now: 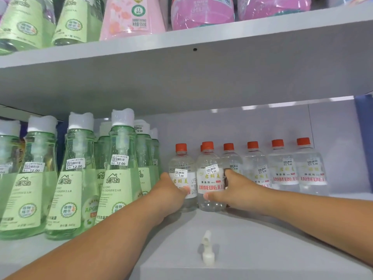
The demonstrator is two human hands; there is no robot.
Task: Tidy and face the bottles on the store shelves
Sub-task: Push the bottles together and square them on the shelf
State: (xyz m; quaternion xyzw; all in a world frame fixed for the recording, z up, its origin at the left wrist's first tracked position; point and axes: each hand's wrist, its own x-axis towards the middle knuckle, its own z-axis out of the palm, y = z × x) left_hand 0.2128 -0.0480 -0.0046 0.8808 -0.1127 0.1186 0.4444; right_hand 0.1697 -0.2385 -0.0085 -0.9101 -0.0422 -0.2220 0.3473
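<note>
Lower shelf (252, 235), facing partly done. The left hand (171, 190) gripped 1 clear red-capped bottle (182, 178); the right hand (232, 186) clasped its neighbour (210, 178), label outward. Both stood upright, long axes vertical. 4 bottles to the right (labels variously turned) remained set back; a loose white nozzle (206, 249) lay in front.

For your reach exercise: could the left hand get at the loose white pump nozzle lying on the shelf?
Probably yes, once it lets go: the left hand grips a clear bottle, and the pump nozzle lies on open shelf nearer the person, nothing between.
</note>
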